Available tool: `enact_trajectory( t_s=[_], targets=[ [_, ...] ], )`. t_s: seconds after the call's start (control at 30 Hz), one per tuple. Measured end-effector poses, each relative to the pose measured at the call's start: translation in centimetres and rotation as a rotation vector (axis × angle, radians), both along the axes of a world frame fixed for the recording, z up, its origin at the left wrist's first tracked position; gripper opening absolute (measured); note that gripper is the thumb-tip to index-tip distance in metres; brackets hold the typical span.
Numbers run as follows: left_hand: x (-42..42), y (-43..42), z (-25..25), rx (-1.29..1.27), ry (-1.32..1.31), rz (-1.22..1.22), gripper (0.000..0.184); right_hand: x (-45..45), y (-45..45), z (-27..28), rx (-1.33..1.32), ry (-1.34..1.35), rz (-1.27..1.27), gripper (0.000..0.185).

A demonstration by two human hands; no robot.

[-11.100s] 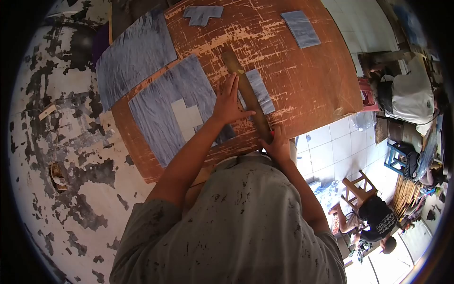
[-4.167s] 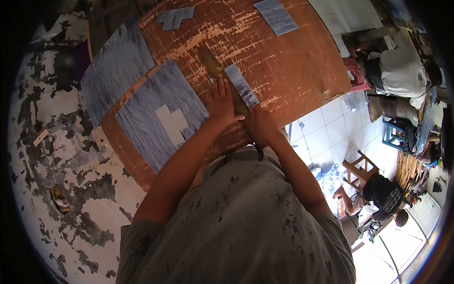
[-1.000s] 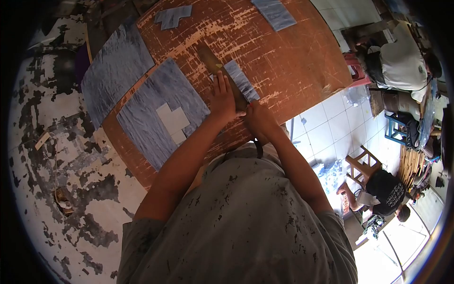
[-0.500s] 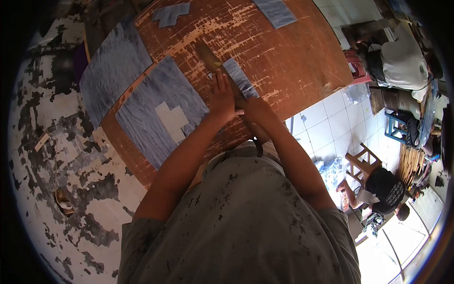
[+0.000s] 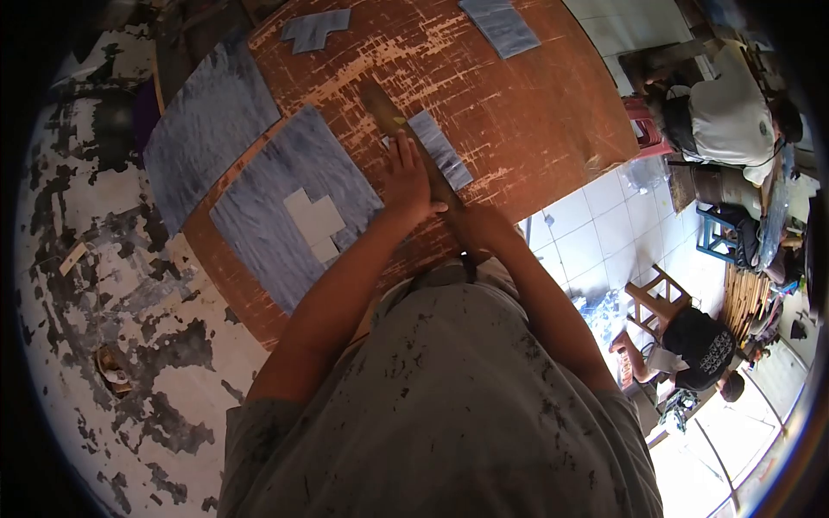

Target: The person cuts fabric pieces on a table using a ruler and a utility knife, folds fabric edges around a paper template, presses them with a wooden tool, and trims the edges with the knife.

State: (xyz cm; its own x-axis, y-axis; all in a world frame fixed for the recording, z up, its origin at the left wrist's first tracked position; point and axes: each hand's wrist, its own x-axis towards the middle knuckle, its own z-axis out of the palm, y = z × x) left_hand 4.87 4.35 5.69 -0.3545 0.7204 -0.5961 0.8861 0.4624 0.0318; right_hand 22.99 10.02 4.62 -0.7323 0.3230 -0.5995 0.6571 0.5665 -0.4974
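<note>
My left hand lies with its fingers stretched out, pressing on a long dark flat bar on the scratched brown board. Lower along the same bar is my right hand, its fingers closed around something I cannot make out. A narrow grey-blue streaked piece sits against the bar's right side. Left of my hands lies a large grey-blue sheet with a pale stepped piece on it.
Another grey-blue sheet covers the board's left part. Small cut pieces lie at the far edge. Two people are on the right, near a wooden stool and a blue stool. A peeling wall stands at left.
My right hand has shifted down along the bar, toward my body, since half a second ago. My left hand remains pressed on the bar. Earlier, the bar lay farther right in view.
</note>
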Motion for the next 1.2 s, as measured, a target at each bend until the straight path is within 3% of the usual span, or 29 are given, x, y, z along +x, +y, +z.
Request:
enact_trajectory(
  t_s=[0.13, 0.23, 0.3, 0.43, 0.5, 1.13, 1.2],
  targets=[
    [-0.4, -0.1, -0.2, 0.058, 0.006, -0.019, 0.155, 0.2, 0.9, 1.6, -0.063, -0.093, 0.066, 0.035],
    [-0.1, -0.6, -0.4, 0.063, -0.005, -0.002, 0.155, 0.2, -0.1, 0.9, 0.071, 0.072, 0.111, 0.031],
    [0.1, -0.9, -0.9, 0.115, 0.035, -0.012, 0.157, -0.1, -0.4, 0.5, 0.100, 0.153, -0.072, 0.038],
    [-0.1, -0.7, -0.8, 0.095, 0.014, 0.001, 0.158, -1.2, -0.9, -0.1, 0.148, 0.228, -0.074, 0.032],
    [-0.1, -0.9, -0.9, 0.130, 0.002, 0.006, 0.159, -1.7, -0.9, 0.4, -0.054, 0.159, -0.447, 0.035],
    [-0.2, -0.5, -0.6, 0.058, -0.019, 0.006, 0.158, -2.6, 0.4, 0.1, -0.083, 0.043, -0.399, 0.039],
    [-0.1, -0.4, -0.7, 0.039, 0.010, -0.007, 0.157, -2.8, 0.6, -2.3, 0.042, 0.105, -0.156, 0.035]
  ],
)
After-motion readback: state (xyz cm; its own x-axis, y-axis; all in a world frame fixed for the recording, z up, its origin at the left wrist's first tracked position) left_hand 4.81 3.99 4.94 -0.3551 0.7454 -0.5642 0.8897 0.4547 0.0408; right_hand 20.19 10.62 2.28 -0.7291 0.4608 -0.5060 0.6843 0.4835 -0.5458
